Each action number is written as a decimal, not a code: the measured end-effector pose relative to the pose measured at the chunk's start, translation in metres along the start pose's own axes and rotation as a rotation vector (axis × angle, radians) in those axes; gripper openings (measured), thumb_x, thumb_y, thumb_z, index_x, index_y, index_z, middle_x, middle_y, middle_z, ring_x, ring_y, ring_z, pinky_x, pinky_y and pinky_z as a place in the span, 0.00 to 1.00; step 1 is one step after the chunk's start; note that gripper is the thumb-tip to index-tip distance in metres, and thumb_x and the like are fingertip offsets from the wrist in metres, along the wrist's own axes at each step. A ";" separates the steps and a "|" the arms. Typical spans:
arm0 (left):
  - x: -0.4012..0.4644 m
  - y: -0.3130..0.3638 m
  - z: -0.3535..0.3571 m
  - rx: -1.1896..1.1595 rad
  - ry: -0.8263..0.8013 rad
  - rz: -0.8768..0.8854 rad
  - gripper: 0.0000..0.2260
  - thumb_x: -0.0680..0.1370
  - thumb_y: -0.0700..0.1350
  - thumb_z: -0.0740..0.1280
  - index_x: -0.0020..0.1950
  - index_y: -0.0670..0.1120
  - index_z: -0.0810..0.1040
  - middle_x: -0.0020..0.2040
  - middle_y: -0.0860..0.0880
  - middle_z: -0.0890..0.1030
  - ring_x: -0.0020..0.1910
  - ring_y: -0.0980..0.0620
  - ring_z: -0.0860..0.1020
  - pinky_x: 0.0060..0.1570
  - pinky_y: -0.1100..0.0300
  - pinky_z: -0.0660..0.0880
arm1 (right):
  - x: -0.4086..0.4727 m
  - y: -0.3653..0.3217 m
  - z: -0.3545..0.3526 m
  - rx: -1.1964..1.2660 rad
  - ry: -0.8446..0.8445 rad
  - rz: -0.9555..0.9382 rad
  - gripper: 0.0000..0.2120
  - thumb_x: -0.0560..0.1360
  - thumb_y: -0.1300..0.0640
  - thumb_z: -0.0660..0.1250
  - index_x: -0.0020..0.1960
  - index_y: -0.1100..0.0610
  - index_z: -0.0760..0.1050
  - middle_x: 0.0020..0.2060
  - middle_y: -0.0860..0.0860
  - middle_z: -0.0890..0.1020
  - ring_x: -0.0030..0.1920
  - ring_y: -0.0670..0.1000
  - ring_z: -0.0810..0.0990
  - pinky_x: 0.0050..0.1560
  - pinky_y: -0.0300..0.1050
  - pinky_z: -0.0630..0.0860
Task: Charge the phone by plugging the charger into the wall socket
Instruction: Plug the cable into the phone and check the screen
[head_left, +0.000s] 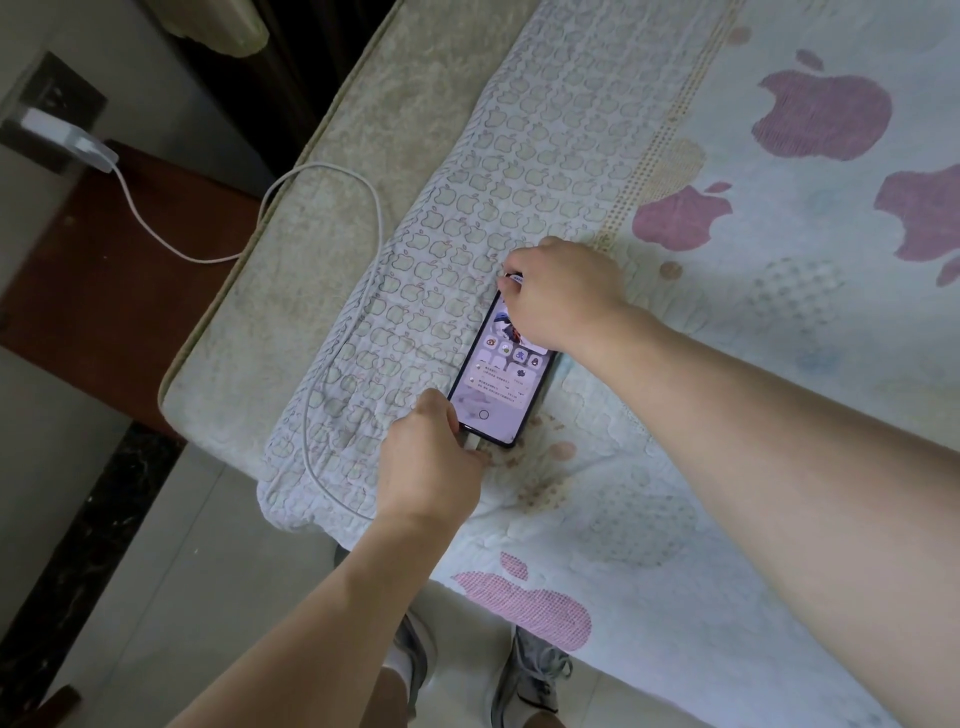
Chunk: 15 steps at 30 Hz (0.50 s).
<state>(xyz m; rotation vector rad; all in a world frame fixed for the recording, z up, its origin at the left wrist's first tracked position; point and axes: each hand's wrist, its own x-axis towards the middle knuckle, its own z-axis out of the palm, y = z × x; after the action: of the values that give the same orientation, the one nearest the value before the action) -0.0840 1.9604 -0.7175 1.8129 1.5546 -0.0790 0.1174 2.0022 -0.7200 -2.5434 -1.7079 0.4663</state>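
A phone (496, 387) with its screen lit lies flat on the bed's apple-print quilt (467, 197). My right hand (558, 288) grips the phone's far end. At the phone's near end my left hand (428, 460) pinches the white cable plug (474, 442). From there the white cable (322, 332) loops over the quilt and mattress edge. It runs to a white charger (78, 143) plugged into a dark wall socket (54, 104) at the upper left.
A reddish-brown bedside table (104, 291) stands below the socket, left of the mattress (395, 93). Pale tiled floor (208, 571) and my two grey shoes (530, 680) are beside the bed's near edge. A dark stone strip (78, 571) runs along the floor at left.
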 end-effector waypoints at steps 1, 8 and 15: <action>0.000 0.000 0.000 -0.001 -0.003 0.000 0.16 0.71 0.34 0.71 0.38 0.48 0.66 0.34 0.48 0.78 0.31 0.49 0.75 0.26 0.57 0.68 | 0.000 0.000 0.000 -0.001 -0.003 0.003 0.17 0.81 0.47 0.55 0.59 0.52 0.79 0.55 0.55 0.79 0.54 0.59 0.79 0.42 0.46 0.65; 0.001 0.000 -0.003 -0.015 -0.022 -0.009 0.16 0.71 0.33 0.72 0.38 0.48 0.67 0.34 0.47 0.78 0.31 0.48 0.76 0.28 0.52 0.74 | -0.002 -0.002 -0.002 -0.002 -0.022 0.022 0.17 0.81 0.47 0.55 0.61 0.52 0.78 0.55 0.55 0.79 0.54 0.59 0.79 0.42 0.46 0.66; 0.003 0.001 -0.004 0.039 -0.034 0.000 0.16 0.71 0.33 0.72 0.37 0.47 0.67 0.33 0.48 0.78 0.32 0.47 0.77 0.28 0.49 0.77 | -0.006 -0.003 -0.004 0.022 -0.047 0.043 0.17 0.80 0.50 0.56 0.64 0.51 0.77 0.57 0.55 0.79 0.56 0.59 0.78 0.43 0.46 0.68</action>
<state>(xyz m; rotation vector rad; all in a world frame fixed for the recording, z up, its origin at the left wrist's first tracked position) -0.0836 1.9651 -0.7156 1.8327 1.5390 -0.1401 0.1137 1.9989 -0.7138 -2.5785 -1.6570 0.5483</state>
